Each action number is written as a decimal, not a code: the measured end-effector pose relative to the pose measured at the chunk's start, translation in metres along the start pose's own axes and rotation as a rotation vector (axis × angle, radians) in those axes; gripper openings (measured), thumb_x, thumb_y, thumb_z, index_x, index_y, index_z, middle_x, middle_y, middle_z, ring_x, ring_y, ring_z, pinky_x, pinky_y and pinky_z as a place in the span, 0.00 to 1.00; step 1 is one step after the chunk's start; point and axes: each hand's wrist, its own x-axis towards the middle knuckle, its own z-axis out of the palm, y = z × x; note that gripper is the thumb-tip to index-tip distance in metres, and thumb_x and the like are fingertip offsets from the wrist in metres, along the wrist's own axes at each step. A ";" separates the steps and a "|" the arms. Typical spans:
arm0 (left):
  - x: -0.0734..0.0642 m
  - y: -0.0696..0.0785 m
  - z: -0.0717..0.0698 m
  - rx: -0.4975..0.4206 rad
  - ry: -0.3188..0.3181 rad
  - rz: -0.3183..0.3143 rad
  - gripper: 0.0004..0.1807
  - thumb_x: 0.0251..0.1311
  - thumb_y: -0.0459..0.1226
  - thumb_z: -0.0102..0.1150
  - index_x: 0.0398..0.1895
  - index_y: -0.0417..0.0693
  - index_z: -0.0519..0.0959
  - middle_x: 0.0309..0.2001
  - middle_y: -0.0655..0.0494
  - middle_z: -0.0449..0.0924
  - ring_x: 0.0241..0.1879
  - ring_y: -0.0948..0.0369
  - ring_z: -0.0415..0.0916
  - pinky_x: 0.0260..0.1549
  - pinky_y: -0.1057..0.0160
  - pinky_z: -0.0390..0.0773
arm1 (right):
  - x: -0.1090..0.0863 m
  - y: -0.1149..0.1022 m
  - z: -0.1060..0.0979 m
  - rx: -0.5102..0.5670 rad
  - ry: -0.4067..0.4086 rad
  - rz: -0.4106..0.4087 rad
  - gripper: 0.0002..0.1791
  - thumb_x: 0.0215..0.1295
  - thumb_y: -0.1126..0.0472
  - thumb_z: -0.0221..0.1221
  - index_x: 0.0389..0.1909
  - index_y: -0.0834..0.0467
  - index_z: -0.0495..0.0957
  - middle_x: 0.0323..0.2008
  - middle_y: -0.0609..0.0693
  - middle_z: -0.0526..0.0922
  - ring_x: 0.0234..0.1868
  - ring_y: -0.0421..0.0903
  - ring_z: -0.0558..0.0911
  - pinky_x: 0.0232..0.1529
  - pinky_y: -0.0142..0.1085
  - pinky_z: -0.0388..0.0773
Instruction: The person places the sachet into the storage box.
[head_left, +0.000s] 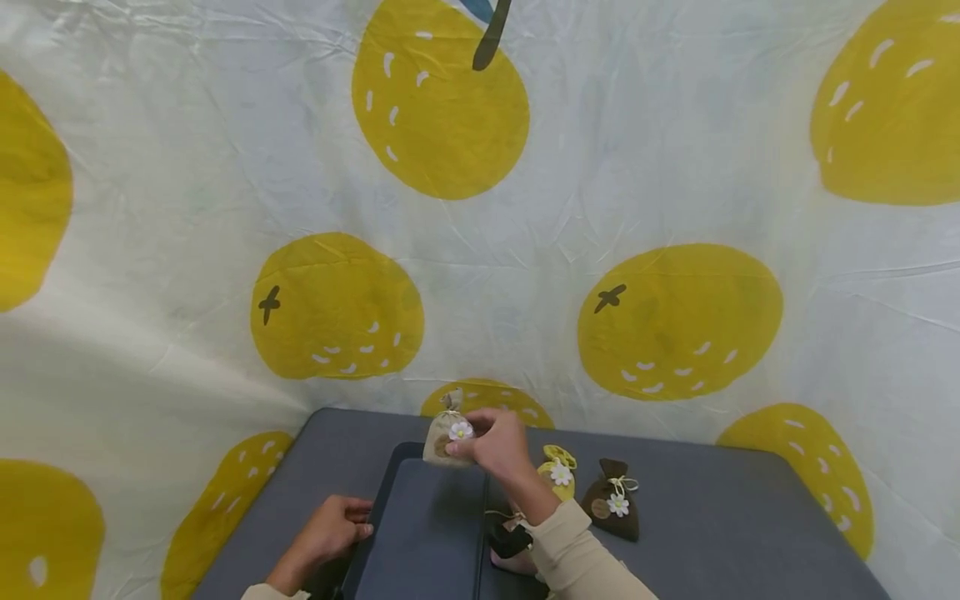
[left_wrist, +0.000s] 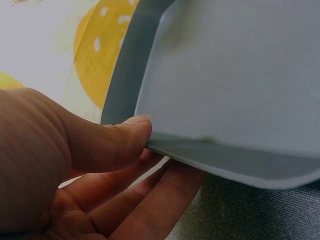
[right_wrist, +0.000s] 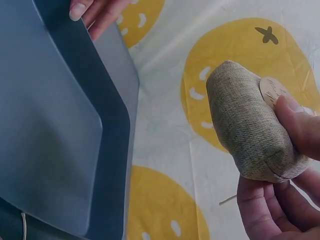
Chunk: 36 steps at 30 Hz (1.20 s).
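Observation:
A beige cloth sachet (head_left: pixel 442 443) with a tied neck, a white flower and a round tag is pinched in my right hand (head_left: pixel 501 442), raised over the far part of a dark grey tray (head_left: pixel 427 533). Its woven underside faces the right wrist view, the thumb beside the tag. My left hand (head_left: pixel 332 529) grips the tray's left rim. In the left wrist view, the thumb lies on top of the rim and the fingers are beneath it. The tray's bare inner floor shows there.
Right of the tray, a yellow sachet (head_left: pixel 559 473) and a dark brown sachet (head_left: pixel 617 507) stand on the grey table (head_left: pixel 720 533). Something pinkish (head_left: pixel 513 562) lies partly hidden under my right wrist. Behind the table hangs a white curtain (head_left: pixel 517 317) with yellow fruit.

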 end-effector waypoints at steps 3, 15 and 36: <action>0.001 0.001 0.001 0.001 0.011 0.001 0.23 0.61 0.25 0.67 0.60 0.27 0.80 0.53 0.30 0.86 0.51 0.43 0.87 0.40 0.47 0.89 | 0.003 0.000 0.004 -0.029 0.019 -0.016 0.24 0.45 0.64 0.82 0.46 0.62 0.89 0.40 0.57 0.91 0.37 0.45 0.87 0.32 0.36 0.84; 0.000 0.000 0.001 0.011 0.007 -0.012 0.22 0.61 0.25 0.68 0.59 0.27 0.80 0.53 0.30 0.86 0.51 0.43 0.88 0.40 0.47 0.89 | 0.013 0.005 0.023 -0.051 0.057 -0.043 0.24 0.43 0.65 0.82 0.45 0.63 0.89 0.38 0.57 0.91 0.35 0.44 0.87 0.33 0.35 0.84; -0.001 0.000 0.001 0.001 0.036 0.039 0.22 0.59 0.25 0.69 0.58 0.27 0.82 0.51 0.33 0.87 0.50 0.43 0.88 0.39 0.48 0.89 | 0.030 0.027 0.047 -0.087 0.069 -0.073 0.18 0.41 0.70 0.80 0.37 0.64 0.90 0.30 0.55 0.90 0.29 0.40 0.83 0.31 0.34 0.82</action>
